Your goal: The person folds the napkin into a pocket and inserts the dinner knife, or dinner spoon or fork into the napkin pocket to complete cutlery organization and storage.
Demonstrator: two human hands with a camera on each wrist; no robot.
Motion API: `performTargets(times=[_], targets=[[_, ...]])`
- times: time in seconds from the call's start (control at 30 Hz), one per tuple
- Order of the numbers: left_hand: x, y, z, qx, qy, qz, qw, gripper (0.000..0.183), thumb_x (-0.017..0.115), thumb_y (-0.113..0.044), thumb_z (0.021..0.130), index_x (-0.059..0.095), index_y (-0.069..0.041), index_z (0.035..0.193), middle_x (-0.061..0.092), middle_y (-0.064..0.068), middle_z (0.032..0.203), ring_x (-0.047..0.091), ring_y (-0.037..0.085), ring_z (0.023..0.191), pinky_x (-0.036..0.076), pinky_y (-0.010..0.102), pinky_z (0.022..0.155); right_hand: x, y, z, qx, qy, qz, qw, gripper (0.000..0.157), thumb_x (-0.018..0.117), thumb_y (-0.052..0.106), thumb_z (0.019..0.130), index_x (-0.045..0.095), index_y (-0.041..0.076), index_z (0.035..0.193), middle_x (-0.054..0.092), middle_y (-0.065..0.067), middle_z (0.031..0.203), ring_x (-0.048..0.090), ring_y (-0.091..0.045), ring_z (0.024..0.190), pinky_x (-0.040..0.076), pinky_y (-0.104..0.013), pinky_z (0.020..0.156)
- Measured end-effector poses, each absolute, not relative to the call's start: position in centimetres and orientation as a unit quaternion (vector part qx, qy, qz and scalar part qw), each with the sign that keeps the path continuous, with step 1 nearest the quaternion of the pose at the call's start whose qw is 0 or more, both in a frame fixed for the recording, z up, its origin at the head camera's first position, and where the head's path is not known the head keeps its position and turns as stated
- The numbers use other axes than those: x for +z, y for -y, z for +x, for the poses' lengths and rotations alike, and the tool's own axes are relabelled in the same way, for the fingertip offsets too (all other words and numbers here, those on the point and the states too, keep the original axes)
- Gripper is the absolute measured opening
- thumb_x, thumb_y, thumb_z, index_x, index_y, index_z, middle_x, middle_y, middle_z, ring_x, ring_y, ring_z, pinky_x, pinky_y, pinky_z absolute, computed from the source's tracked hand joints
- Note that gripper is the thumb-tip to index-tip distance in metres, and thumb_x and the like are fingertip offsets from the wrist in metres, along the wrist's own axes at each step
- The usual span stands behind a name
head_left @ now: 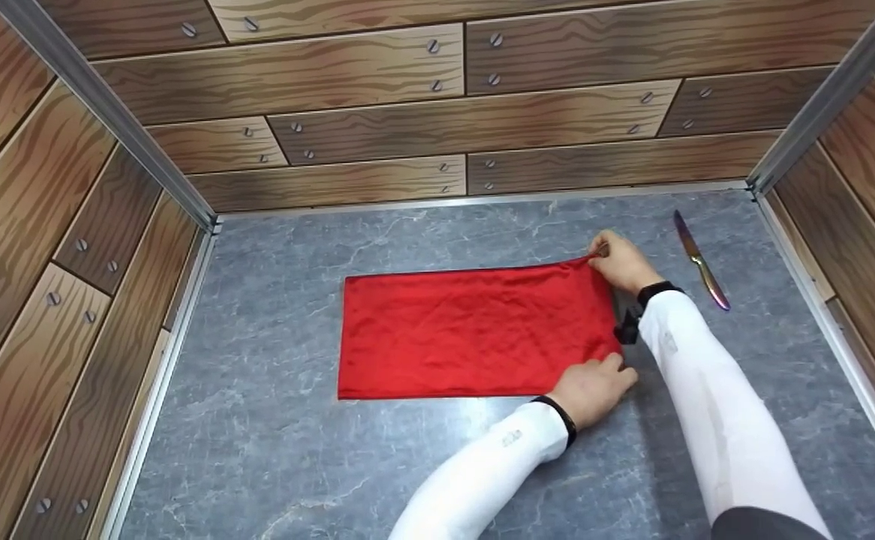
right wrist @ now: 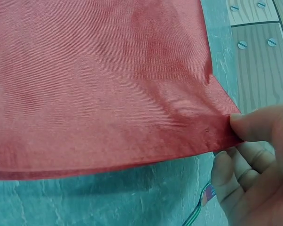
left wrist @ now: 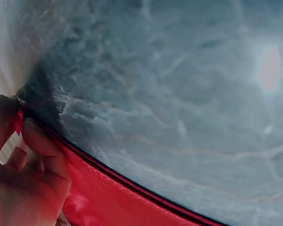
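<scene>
- Behind the desk stands a back wall point(head_left: 362, 67) printed with wood planks and screw heads; similar left point(head_left: 32, 330) and right point(head_left: 869, 195) walls flank it.
- Between them lies the desk point(head_left: 280, 465), grey with pale marbling.
- On the desk, right of its middle, a red cloth point(head_left: 467, 334) makes a long rectangle, dark-trimmed along its edge and rumpled toward the right end.
- White sleeves cover both arms, left point(head_left: 467, 480) and right point(head_left: 715, 405).
- At the cloth's near right corner is the left hand point(head_left: 591, 386), its grip pinching the fabric.
- At the far right corner is the right hand point(head_left: 623, 262), its grip pinching the fabric with the thumb on top.
- Right of that hand, apart from the cloth, a knife point(head_left: 697, 259) with an iridescent sheen lies slantwise.
- Black bands circle both wrists, left point(head_left: 560, 420) and right point(head_left: 659, 291).
</scene>
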State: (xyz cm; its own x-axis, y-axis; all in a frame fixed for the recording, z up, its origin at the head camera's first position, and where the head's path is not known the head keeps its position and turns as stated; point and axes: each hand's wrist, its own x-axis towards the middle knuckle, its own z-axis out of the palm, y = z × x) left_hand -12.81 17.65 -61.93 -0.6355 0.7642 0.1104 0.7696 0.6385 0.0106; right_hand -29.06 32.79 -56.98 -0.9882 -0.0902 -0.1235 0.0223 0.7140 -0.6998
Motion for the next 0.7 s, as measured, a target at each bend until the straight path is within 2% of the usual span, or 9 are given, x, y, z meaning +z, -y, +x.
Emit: performTargets(times=[0.1, 0.23, 0.3, 0.47, 0.57, 0.7], targets=[[-62.1, -17.8, -12.8, -0.018, 0.898, -0.431, 0.088, 0.01, 0.06, -0.019, 0.098, 0.064, -0.025, 0.106, 0.062, -0.007, 0.106, 0.066, 0.011, 0.072, 0.057, 0.023, 0.054, -56.8, -32.9, -29.0, -0.382, -0.92, -0.03, 0.08, 0.008, 0.056, 0.001, 0.098, 0.059, -0.003, 0.104, 0.061, -0.027, 0.112, 0.054, -0.035, 0.1, 0.043, -0.035, 0.083], [-62.6, -17.9, -12.8, -0.003, 0.89, -0.434, 0.139, 0.005, 0.06, -0.019, 0.097, 0.062, -0.022, 0.1, 0.064, -0.008, 0.102, 0.065, 0.009, 0.068, 0.056, 0.021, 0.054, -56.6, -32.8, -29.0, -0.378, -0.92, -0.043, 0.09, 0.018, 0.054, 0.0, 0.099, 0.069, -0.006, 0.108, 0.066, -0.028, 0.119, 0.058, -0.035, 0.109, 0.044, -0.034, 0.088], [-62.7, -17.9, -12.8, 0.003, 0.888, -0.439, 0.137, 0.007, 0.06, -0.02, 0.097, 0.064, -0.023, 0.103, 0.064, -0.007, 0.103, 0.065, 0.009, 0.067, 0.056, 0.021, 0.054, -56.5, -32.8, -29.0, -0.374, -0.921, -0.048, 0.094, 0.023, 0.053, -0.001, 0.099, 0.071, -0.006, 0.111, 0.068, -0.029, 0.122, 0.06, -0.036, 0.113, 0.045, -0.033, 0.09], [-62.7, -17.7, -13.0, -0.01, 0.887, -0.454, 0.079, 0.016, 0.058, -0.021, 0.1, 0.065, -0.028, 0.112, 0.061, -0.003, 0.107, 0.064, 0.011, 0.066, 0.057, 0.024, 0.054, -56.0, -33.1, -28.9, -0.363, -0.923, -0.047, 0.122, 0.028, 0.051, 0.002, 0.1, 0.071, -0.007, 0.117, 0.067, -0.029, 0.126, 0.06, -0.037, 0.115, 0.046, -0.032, 0.089], [-62.6, -17.2, -13.0, -0.034, 0.885, -0.456, 0.082, 0.011, 0.059, -0.022, 0.099, 0.066, -0.025, 0.108, 0.06, -0.003, 0.105, 0.065, 0.011, 0.066, 0.057, 0.024, 0.055, -55.6, -33.4, -28.8, -0.356, -0.922, -0.043, 0.147, 0.034, 0.046, 0.005, 0.1, 0.071, -0.005, 0.121, 0.064, -0.029, 0.132, 0.057, -0.035, 0.114, 0.044, -0.033, 0.088], [-62.4, -16.4, -12.7, -0.068, 0.883, -0.454, 0.098, 0.011, 0.063, -0.029, 0.096, 0.065, -0.019, 0.099, 0.06, -0.004, 0.1, 0.066, 0.011, 0.068, 0.058, 0.022, 0.06, -55.3, -33.9, -28.8, -0.348, -0.921, -0.059, 0.167, 0.047, 0.04, -0.001, 0.09, 0.07, -0.004, 0.126, 0.062, -0.029, 0.137, 0.056, -0.035, 0.12, 0.043, -0.032, 0.089]])
